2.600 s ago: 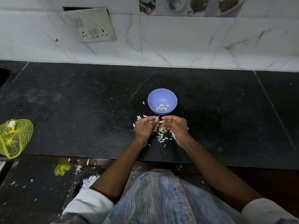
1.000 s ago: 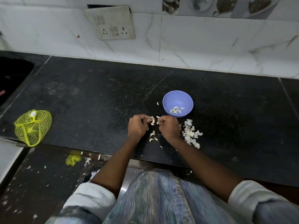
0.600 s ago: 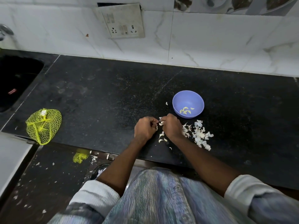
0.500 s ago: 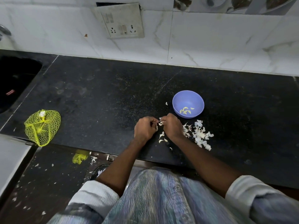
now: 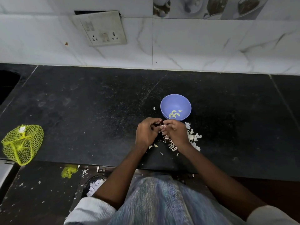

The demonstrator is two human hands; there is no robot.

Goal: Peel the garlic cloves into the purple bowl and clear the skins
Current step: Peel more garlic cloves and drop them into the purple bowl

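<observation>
A purple bowl [image 5: 167, 103] stands on the black counter with several peeled garlic cloves [image 5: 174, 113] at its bottom. Just in front of it, my left hand [image 5: 146, 133] and my right hand [image 5: 176, 133] meet fingertip to fingertip, both pinched on a small garlic clove [image 5: 161, 126] that is mostly hidden by the fingers. A pile of white garlic skins [image 5: 193, 137] lies under and to the right of my right hand. A few loose skins [image 5: 152, 146] lie near my left wrist.
A yellow mesh bag [image 5: 21, 144] lies at the counter's front left edge. A sink opening [image 5: 6, 85] is at the far left. A switch panel [image 5: 103, 29] hangs on the tiled wall. Below the counter edge, a bin [image 5: 95, 184] holds skins, and scraps litter the floor.
The view has swung back to the right, so bowl and hands sit nearer the centre. My hands have stayed together on the clove and moved closer to the bowl, over the skin pile.
</observation>
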